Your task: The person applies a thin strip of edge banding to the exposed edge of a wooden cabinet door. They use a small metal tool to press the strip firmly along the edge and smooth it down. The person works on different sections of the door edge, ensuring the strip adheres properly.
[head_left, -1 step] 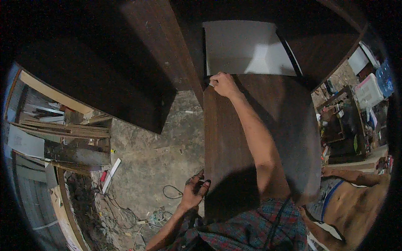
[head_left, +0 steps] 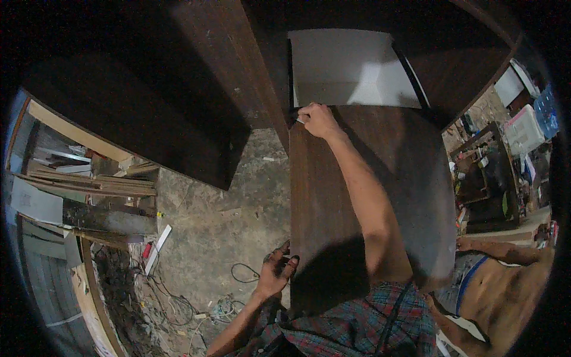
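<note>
Pale piece point(head_left: 300, 119) in right hand point(head_left: 320, 120): mostly covered, kind unclear. Blue jug point(head_left: 546, 111): cut by dark picture edge. Co-worker point(head_left: 502, 291): upper body cut off likewise. Clutter point(head_left: 483, 161) at right: bits too small to tell.

The head view is taken from the left one of two head-worn wide fisheye cameras, above the near end of the brown panel point(head_left: 321, 196). It faces down along the panel toward its far end. Range is close; coverage extends past both panel sides.
</note>
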A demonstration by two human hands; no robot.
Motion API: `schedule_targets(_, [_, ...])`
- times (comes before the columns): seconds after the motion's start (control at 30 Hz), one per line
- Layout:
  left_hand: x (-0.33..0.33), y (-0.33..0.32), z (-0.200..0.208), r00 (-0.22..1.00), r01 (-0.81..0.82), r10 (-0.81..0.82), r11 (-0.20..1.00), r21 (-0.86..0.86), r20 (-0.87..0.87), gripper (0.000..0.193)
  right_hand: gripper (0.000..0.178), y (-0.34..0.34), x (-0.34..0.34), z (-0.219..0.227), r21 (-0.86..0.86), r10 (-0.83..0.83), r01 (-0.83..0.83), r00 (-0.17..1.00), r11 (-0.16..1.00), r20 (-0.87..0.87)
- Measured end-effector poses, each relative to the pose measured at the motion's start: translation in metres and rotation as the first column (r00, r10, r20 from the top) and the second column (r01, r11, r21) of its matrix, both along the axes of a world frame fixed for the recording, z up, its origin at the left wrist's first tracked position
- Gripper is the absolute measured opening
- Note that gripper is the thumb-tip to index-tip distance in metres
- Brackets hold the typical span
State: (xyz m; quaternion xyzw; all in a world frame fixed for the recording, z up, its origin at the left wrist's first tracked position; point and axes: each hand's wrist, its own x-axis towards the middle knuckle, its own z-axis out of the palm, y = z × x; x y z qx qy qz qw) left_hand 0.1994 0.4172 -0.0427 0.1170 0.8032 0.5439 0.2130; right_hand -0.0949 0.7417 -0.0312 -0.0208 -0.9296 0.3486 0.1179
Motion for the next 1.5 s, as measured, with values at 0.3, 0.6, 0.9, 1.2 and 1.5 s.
schedule_targets(0.3, [-0.003,0.001,0.004,1.0,0.019,-0.019,1.0,-0.005,-0.023,0.051,0.022,0.001,0.011,0.002,-0.04,0.076,-0.075,0.997,0.996,0.029])
schedule_targets(0.6, [-0.001,0.002,0.009,1.0,-0.005,0.006,0.999,-0.047,0.014,0.053,0.024,-0.006,0.032,0.013,-0.071,0.098,-0.098,0.995,0.993,0.01])
schedule_targets(0.9, [0.002,0.0,0.007,0.998,-0.021,0.025,0.998,-0.066,0.056,0.055,0.024,-0.012,0.045,0.015,-0.073,0.125,-0.122,0.992,0.99,0.035])
schedule_targets(1.2, [0.005,0.001,0.009,0.986,-0.063,0.06,0.998,0.016,0.156,0.054,0.025,-0.016,0.051,0.014,-0.052,0.119,-0.117,0.992,0.992,0.043])
schedule_targets(1.5, [0.004,0.001,0.006,0.999,-0.037,0.037,0.999,0.002,-0.034,0.051,0.025,-0.028,0.073,0.012,-0.001,0.209,-0.209,0.978,0.978,0.003])
